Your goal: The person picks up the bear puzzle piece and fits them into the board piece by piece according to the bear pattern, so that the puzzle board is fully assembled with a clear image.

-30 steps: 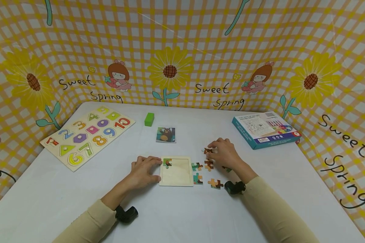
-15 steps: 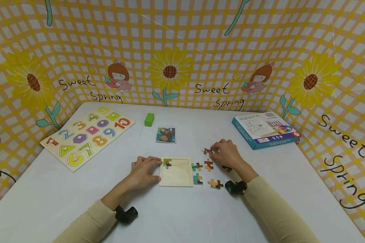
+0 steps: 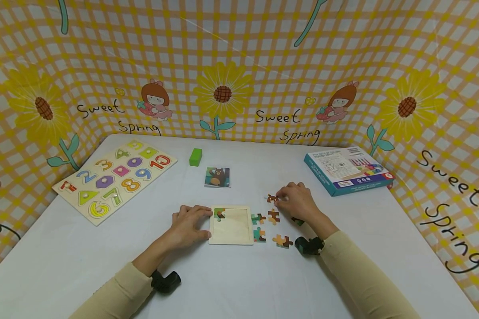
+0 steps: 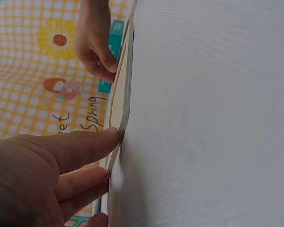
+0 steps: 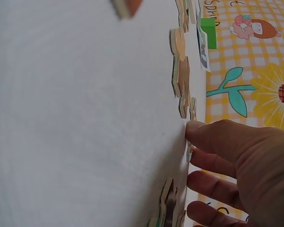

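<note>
A square wooden puzzle tray (image 3: 231,230) lies flat mid-table, with one green and brown jigsaw piece (image 3: 219,214) in its upper left corner. My left hand (image 3: 189,226) rests against the tray's left edge, its thumb and fingertips touching the rim. To the right of the tray, my right hand (image 3: 297,201) pinches a brown jigsaw piece (image 3: 272,199) at its right side, between thumb and index finger. In the right wrist view the thumb partly covers this piece. Near it lie another brown piece (image 3: 273,216), teal pieces (image 3: 259,235) and an orange-brown piece (image 3: 282,241).
A dark green piece (image 3: 297,221) is partly under the right hand. A bear picture card (image 3: 217,177) and a green block (image 3: 196,157) stand farther back. The number board (image 3: 115,179) lies left; a teal-sided box (image 3: 349,170) sits at the back right.
The fingers of my right hand have drawn back rightward from over the brown piece to its right side, so more of it shows. My left hand and the tray stay put.
</note>
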`<state>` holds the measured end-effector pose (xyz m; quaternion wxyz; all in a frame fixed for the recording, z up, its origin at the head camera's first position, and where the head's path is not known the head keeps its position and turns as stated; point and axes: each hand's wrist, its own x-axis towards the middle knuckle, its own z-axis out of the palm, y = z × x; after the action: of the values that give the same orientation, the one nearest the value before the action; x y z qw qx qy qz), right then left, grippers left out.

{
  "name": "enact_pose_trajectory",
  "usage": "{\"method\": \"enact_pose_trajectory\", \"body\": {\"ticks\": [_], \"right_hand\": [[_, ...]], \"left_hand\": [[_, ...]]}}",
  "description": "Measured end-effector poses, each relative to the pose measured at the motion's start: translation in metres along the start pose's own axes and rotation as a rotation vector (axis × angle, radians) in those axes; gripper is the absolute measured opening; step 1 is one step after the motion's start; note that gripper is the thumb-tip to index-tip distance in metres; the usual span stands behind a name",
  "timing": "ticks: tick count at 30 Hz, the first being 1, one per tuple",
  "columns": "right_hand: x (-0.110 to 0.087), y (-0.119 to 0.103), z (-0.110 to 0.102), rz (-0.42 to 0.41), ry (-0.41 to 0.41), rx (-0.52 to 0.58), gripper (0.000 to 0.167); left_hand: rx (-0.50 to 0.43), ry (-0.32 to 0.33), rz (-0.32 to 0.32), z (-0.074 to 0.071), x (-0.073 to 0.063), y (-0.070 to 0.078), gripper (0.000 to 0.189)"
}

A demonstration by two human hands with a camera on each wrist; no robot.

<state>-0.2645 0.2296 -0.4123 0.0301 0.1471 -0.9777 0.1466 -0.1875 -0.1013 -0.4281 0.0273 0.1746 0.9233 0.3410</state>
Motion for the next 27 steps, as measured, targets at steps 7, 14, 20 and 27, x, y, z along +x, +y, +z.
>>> {"method": "enact_pose_trajectory", "body": {"ticks": [7, 14, 20, 27], "right_hand": [[0.0, -0.001, 0.0, -0.012, 0.017, -0.013, 0.028], [-0.002, -0.008, -0.004, -0.019, 0.031, -0.019, 0.028], [-0.003, -0.017, -0.009, -0.028, 0.044, -0.013, 0.028], [-0.007, -0.034, -0.012, -0.063, 0.044, 0.007, 0.027]], "left_hand": [[-0.01, 0.001, 0.004, 0.0, 0.0, 0.0, 0.051], [-0.01, -0.005, -0.003, 0.0, 0.0, -0.001, 0.051], [-0.001, -0.003, -0.001, 0.0, 0.0, -0.001, 0.051], [0.004, -0.003, 0.001, 0.0, 0.0, 0.0, 0.052]]}}
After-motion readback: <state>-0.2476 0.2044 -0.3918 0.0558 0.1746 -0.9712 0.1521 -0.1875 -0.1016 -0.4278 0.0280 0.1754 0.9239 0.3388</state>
